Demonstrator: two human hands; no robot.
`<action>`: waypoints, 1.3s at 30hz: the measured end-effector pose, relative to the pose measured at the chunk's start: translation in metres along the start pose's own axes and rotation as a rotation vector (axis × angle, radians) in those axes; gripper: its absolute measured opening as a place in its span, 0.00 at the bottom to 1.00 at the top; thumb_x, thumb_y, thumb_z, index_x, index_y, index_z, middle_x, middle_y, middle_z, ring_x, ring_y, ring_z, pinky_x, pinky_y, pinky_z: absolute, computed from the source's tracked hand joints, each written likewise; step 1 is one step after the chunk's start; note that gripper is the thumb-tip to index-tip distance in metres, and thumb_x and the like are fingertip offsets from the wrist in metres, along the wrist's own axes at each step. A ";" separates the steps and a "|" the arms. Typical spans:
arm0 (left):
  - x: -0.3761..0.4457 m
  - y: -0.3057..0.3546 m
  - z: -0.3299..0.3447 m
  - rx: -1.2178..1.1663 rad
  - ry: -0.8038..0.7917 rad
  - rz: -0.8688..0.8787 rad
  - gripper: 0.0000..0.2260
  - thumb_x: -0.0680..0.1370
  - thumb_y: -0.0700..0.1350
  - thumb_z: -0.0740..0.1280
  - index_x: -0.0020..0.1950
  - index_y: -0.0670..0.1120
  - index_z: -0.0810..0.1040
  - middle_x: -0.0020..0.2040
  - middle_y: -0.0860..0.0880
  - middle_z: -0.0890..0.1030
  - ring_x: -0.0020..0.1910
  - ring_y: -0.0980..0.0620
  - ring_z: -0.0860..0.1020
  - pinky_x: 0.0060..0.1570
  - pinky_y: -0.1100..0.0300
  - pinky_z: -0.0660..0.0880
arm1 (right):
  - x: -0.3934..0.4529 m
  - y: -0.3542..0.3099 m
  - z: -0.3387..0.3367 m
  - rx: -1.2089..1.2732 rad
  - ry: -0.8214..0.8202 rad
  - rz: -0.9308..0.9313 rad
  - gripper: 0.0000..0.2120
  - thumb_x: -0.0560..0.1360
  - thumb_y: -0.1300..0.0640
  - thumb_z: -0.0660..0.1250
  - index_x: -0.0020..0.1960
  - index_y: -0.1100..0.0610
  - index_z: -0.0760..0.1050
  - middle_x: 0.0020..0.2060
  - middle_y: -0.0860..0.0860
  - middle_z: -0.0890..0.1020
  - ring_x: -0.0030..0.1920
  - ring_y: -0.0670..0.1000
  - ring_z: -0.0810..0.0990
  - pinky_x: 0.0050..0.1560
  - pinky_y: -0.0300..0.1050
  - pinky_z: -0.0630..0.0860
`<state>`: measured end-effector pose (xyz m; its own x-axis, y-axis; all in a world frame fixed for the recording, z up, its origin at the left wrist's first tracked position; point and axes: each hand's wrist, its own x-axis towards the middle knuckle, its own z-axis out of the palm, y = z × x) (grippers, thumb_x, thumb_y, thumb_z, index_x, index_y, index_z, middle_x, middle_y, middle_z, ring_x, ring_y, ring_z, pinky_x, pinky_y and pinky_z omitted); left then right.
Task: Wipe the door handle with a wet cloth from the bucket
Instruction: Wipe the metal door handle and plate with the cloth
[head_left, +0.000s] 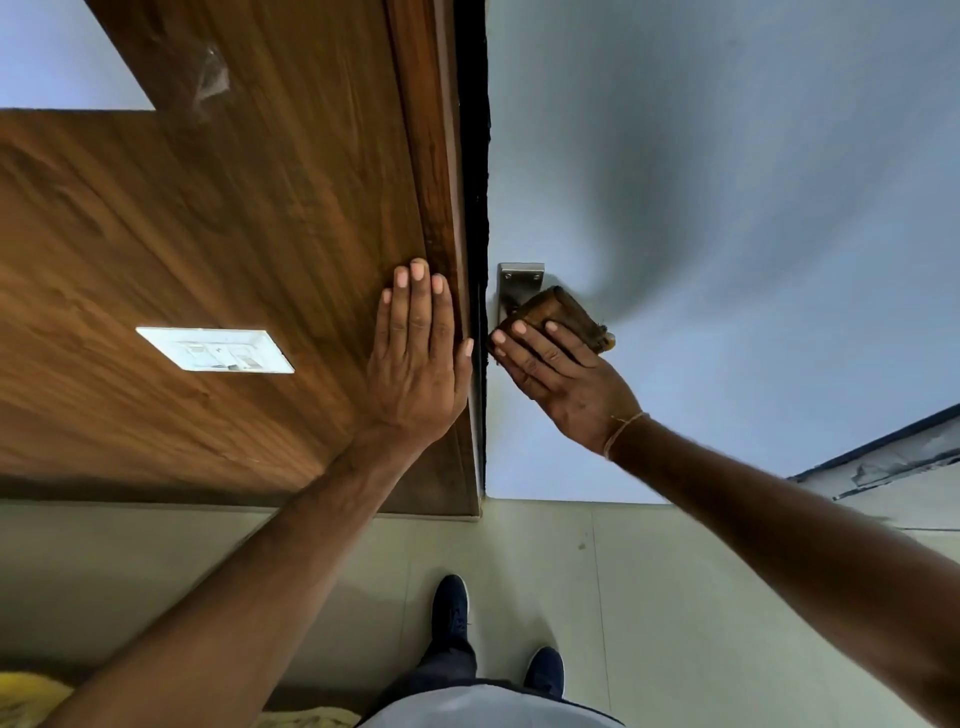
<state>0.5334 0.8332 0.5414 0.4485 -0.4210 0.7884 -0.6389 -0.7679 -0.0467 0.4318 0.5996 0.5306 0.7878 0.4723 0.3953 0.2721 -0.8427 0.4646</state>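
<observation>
A metal door handle (517, 285) is fixed on the pale blue-grey door (727, 208), close to its left edge. A folded brown cloth (563, 312) lies over the handle's lever, which it hides; only the backplate shows. My right hand (558, 379) grips the cloth and presses it onto the handle, fingers wrapped over the cloth's near edge. My left hand (421, 353) lies flat with fingers together on the brown wooden panel (208, 249) beside the door frame, holding nothing. No bucket is in view.
A white switch plate (215, 349) is mounted on the wooden panel, left of my left hand. A dark gap (475, 208) runs between frame and door. Below are pale floor tiles (649, 597) and my dark shoes (451, 605). Something yellow (31, 696) sits at the bottom left.
</observation>
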 end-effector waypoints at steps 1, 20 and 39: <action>0.000 0.001 -0.001 0.002 -0.002 -0.002 0.34 0.90 0.52 0.58 0.90 0.37 0.48 0.91 0.39 0.43 0.91 0.39 0.46 0.90 0.43 0.49 | -0.003 0.007 0.003 -0.013 0.010 -0.044 0.28 0.87 0.64 0.52 0.86 0.60 0.52 0.86 0.56 0.56 0.85 0.59 0.57 0.85 0.59 0.56; 0.001 0.013 -0.002 -0.012 -0.039 -0.050 0.36 0.90 0.53 0.59 0.89 0.37 0.45 0.91 0.39 0.41 0.91 0.38 0.45 0.90 0.42 0.51 | -0.022 0.025 -0.002 -0.034 -0.034 -0.131 0.26 0.87 0.66 0.48 0.85 0.62 0.55 0.86 0.56 0.55 0.86 0.59 0.55 0.85 0.60 0.52; 0.003 0.021 -0.011 -0.012 -0.071 -0.073 0.37 0.90 0.54 0.57 0.89 0.38 0.40 0.88 0.30 0.54 0.90 0.42 0.38 0.90 0.45 0.46 | -0.049 0.022 -0.017 -0.071 -0.134 0.003 0.25 0.87 0.64 0.49 0.84 0.62 0.59 0.85 0.56 0.59 0.85 0.61 0.58 0.82 0.63 0.60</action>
<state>0.5148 0.8213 0.5495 0.5370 -0.3981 0.7437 -0.6102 -0.7921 0.0166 0.3900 0.5624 0.5346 0.8566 0.4267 0.2900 0.2330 -0.8215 0.5204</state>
